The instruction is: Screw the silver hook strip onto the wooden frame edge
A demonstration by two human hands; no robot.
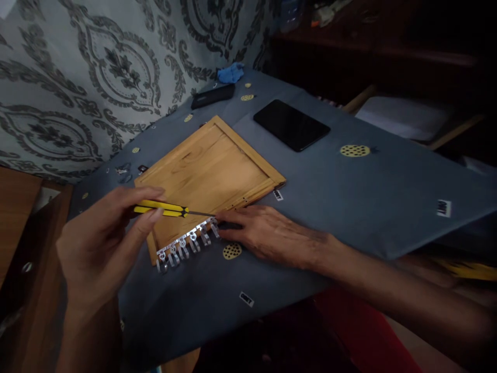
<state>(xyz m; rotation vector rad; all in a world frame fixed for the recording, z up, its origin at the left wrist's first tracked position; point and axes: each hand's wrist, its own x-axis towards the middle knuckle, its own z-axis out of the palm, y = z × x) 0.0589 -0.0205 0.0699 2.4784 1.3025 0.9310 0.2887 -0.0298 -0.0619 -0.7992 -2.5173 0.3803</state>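
Note:
A screwdriver (166, 208) with a yellow and black handle is held between the thumb and fingers of my left hand (103, 243). Its thin shaft points right, and the tip meets the fingertips of my right hand (267, 233). Those right fingers are closed at the near edge of a framed wooden board (202, 166); what lies between them, if anything, is hidden. Along that same edge runs a metal strip with several silver hooks (188, 243), its right end beside my right fingertips. A few small dark holes show in the frame just beyond that hand.
The board lies on a blue-grey tablecloth (388, 207) with pineapple prints. Behind it are a black phone (291, 124), a dark case-like object (213, 97) and a crumpled blue cloth or bag (230, 73). Small items (124, 171) lie left. A patterned curtain (116, 67) borders the table.

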